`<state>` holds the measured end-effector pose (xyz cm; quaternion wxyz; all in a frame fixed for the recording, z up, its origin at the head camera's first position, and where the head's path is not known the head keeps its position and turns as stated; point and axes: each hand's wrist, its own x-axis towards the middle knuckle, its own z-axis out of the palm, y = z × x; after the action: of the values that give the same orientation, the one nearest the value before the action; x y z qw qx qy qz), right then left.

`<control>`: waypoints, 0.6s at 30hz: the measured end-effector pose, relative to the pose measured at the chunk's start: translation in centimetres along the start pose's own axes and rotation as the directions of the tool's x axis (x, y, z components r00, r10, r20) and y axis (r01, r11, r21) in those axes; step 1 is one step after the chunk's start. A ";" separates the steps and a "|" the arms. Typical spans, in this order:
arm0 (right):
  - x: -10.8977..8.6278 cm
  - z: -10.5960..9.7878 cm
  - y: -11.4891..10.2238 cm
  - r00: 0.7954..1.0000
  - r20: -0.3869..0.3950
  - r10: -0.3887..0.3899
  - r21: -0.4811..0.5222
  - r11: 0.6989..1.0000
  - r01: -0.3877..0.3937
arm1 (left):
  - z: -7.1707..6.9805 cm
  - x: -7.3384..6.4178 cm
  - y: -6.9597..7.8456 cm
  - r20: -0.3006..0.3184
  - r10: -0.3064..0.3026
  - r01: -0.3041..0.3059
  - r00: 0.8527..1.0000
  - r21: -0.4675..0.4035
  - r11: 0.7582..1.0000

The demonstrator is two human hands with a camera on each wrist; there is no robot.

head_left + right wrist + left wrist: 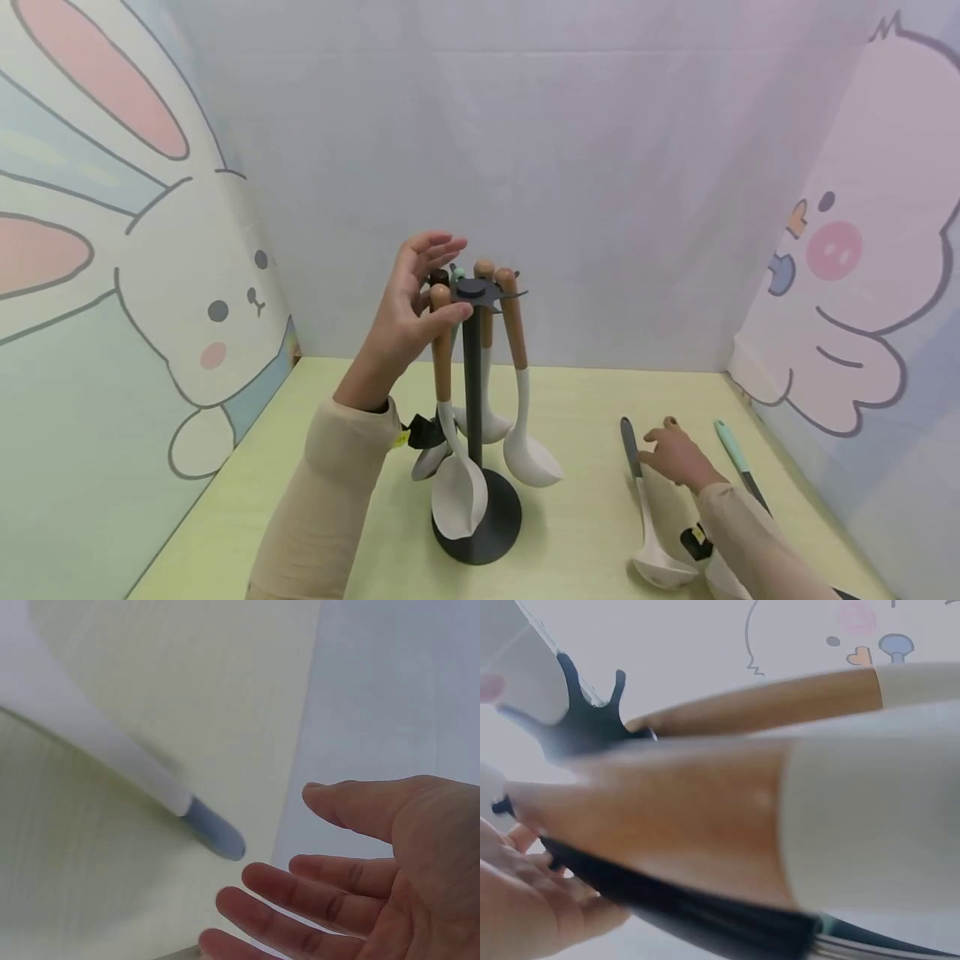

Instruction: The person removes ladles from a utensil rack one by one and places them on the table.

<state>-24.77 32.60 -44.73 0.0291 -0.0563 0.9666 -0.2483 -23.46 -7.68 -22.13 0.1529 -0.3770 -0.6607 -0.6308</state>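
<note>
A black utensil stand with a round base holds several hanging utensils. At its near side hangs a white ladle with a wooden handle. Another wooden-handled white ladle hangs at its right. My left hand is at the stand's top, its thumb over the front ladle's handle at the hub and its loose fingers behind the handles. In the left wrist view, a dark handle runs beside those fingers. My right hand hovers, fingers apart, beside a grey-handled white ladle; the right wrist view shows its palm holding nothing.
At the right of the pale table lies a utensil with a mint-green handle, partly behind my right forearm. A white utensil head shows below my sleeve. Cartoon-printed walls enclose the table's back and sides.
</note>
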 end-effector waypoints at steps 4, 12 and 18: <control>0.2 -1.3 -2.1 0.984 -0.137 -0.111 -0.007 0.994 0.111 | 0.6 -0.4 0.4 -0.012 0.010 -0.008 1.000 0.127 0.992; 0.4 -2.4 -9.1 0.914 -0.296 -0.278 0.301 0.880 0.366 | 1.6 -0.7 0.5 -0.094 0.032 -0.006 0.995 0.262 0.965; 0.6 -1.8 -14.7 0.859 -0.278 -0.429 0.495 0.702 0.511 | 2.4 -0.5 0.1 -0.169 0.079 -0.020 0.983 0.326 0.945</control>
<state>-24.17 20.59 -36.12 -0.0889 -0.2728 0.8052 -0.5190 -22.40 -5.61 -22.80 0.2873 -0.3049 -0.7290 -0.5413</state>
